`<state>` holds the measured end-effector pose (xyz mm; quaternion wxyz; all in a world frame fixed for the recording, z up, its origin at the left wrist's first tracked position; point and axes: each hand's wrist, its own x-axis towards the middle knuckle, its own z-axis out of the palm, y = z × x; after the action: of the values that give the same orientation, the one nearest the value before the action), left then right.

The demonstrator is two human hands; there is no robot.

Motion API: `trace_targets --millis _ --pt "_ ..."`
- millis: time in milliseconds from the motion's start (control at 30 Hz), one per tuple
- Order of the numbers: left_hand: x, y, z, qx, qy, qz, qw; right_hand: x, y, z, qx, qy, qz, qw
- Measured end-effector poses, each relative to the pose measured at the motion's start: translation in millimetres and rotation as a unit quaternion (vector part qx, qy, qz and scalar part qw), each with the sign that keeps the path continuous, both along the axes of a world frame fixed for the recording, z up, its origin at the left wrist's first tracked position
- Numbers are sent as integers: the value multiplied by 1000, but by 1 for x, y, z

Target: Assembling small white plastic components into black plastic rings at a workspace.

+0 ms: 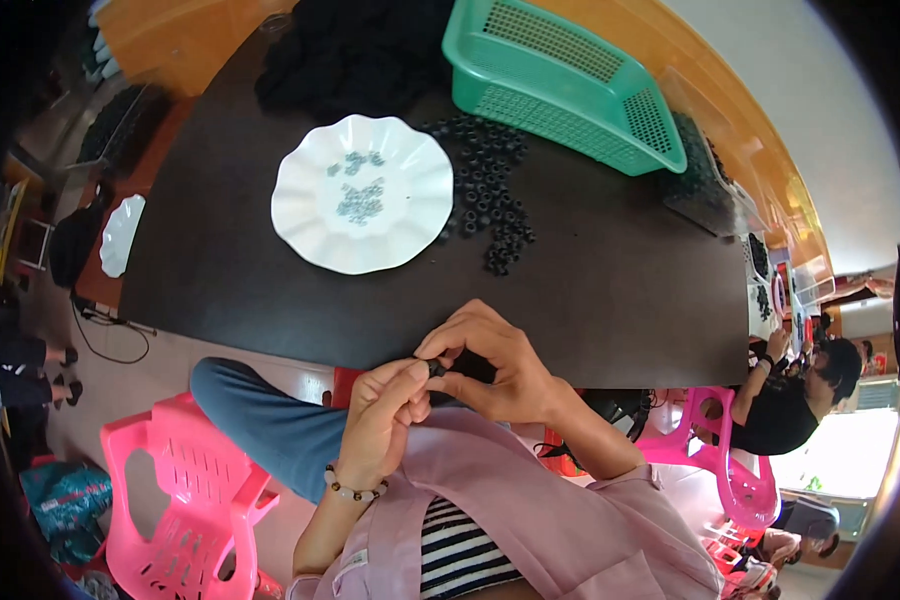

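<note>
Pink jacket cloth [570,510] fills the lower middle of the frame; just above it, the grips of left hand [385,405] and right hand [500,360] both pinch a small black piece [435,368] at the near edge of a dark surface [620,280], with open room right of centre. The hands hide most of the piece, leaving its shape unclear, while dark cloth [350,60] and a green basket [545,122] are cut off at the top. Black rings [490,185] lie between hands and basket, beside a white scalloped plate [405,235] holding tiny pale bits [360,200].
</note>
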<state>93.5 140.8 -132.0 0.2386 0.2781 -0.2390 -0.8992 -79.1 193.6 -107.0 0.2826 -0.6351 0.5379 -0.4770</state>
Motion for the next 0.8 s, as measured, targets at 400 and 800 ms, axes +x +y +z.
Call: trace_targets --millis 400,800 --pt "-11 -8 4 -25 -59 -23 998 -92 4 29 -44 127 -190 973" --pt "-9 -6 12 -29 -74 -104 991 -449 119 75 -34 429 -521 737"
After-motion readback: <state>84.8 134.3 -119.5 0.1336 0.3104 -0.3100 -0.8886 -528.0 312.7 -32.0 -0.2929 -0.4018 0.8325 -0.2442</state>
